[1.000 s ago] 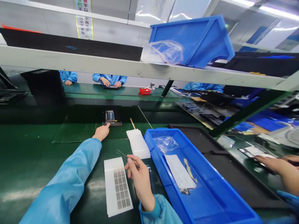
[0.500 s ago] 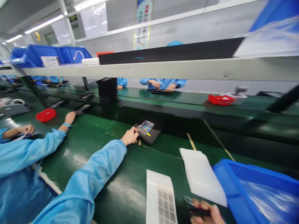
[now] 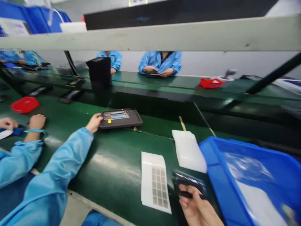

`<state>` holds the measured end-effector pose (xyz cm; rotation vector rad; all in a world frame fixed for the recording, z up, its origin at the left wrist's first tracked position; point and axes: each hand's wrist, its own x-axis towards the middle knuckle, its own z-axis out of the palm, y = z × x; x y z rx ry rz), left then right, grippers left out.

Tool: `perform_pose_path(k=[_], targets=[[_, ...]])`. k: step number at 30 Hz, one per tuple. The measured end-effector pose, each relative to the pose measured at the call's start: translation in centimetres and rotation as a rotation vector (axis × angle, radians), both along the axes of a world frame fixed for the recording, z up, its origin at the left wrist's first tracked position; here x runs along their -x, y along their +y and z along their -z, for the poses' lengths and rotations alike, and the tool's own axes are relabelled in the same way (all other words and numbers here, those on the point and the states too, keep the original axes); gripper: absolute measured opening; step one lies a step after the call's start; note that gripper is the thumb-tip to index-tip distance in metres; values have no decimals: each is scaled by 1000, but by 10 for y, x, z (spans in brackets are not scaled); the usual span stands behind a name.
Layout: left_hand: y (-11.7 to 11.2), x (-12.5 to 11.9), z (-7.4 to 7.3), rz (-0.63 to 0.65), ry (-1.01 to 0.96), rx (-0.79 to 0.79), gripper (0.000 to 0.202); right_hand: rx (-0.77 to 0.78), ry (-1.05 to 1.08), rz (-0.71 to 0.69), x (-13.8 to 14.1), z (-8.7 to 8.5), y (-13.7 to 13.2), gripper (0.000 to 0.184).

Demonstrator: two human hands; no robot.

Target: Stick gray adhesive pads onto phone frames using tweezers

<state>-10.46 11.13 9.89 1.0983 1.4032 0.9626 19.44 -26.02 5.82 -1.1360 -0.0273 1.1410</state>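
- Dark grey tray, at the back of the green table; a metallic frame and a yellow tab are on it.
- Left hand: arm stretched out, fingers grasping the tray's left end.
- Right hand: fingers pinching a dark piece at a glossy slab; blur hides whether they grip the slab too.
- Sticker sheet, left of the right hand.
- White paper, beyond the slab, beside the blue bin.
- Co-worker's hands at far left, near a red dish.
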Motion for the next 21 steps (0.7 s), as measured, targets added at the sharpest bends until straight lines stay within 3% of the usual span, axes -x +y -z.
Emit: perform_pose_path(k=[3, 6, 9, 13, 17, 21], targets=[[13, 24, -9, 167, -29, 78, 43, -20, 42, -46, 4, -10, -7, 38], [20, 28, -10, 539, 1, 159, 54, -30, 6, -28, 1, -10, -13, 39], [14, 9, -10, 906, 116, 150, 51, -14, -57, -8, -1, -6, -15, 40], [0, -29, -5, 1256, 294, 134, 48, -7, -112, -52, 1, 0, -14, 35], [-12, -54, 2, 1460, 411, 65, 53, -16, -181, -130, 7, 2, -15, 30], [-21, -63, 6, 1525, 503, -30, 50, -3, -220, -169, 12, 1, -12, 31]])
